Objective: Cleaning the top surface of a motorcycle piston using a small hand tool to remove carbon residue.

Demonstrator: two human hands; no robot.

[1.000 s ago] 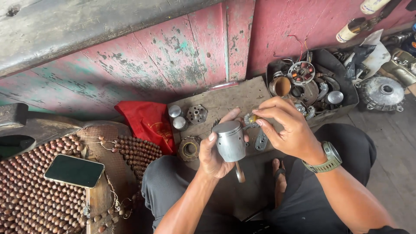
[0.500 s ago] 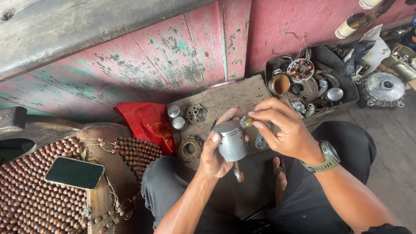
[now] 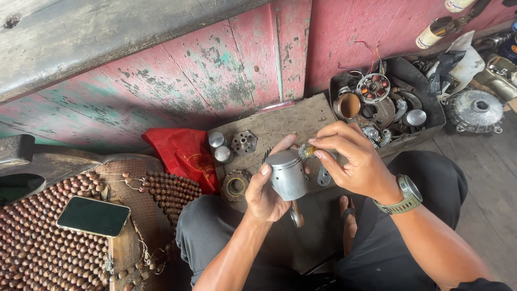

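Observation:
My left hand (image 3: pixel 265 189) grips a grey metal piston (image 3: pixel 287 173) upright above my lap, with its connecting rod (image 3: pixel 297 215) hanging below. My right hand (image 3: pixel 353 161), with a watch on the wrist, pinches a small brass-coloured bearing (image 3: pixel 307 151) right at the piston's upper side. Both hands hover over a worn wooden board (image 3: pixel 280 125) that carries two small metal caps (image 3: pixel 219 147), a toothed gear part (image 3: pixel 244 142) and a rusty ring-shaped part (image 3: pixel 235 186).
A black tray (image 3: pixel 428 89) of engine parts sits at the right by the red wall. A red cloth (image 3: pixel 183 152) lies left of the board. A dark phone (image 3: pixel 93 216) rests on a wooden bead mat (image 3: pixel 32 242). A round metal cover (image 3: pixel 476 110) lies far right.
My right hand has shifted slightly, working the small bearing against the side of the piston. The left hand keeps the piston in nearly the same place.

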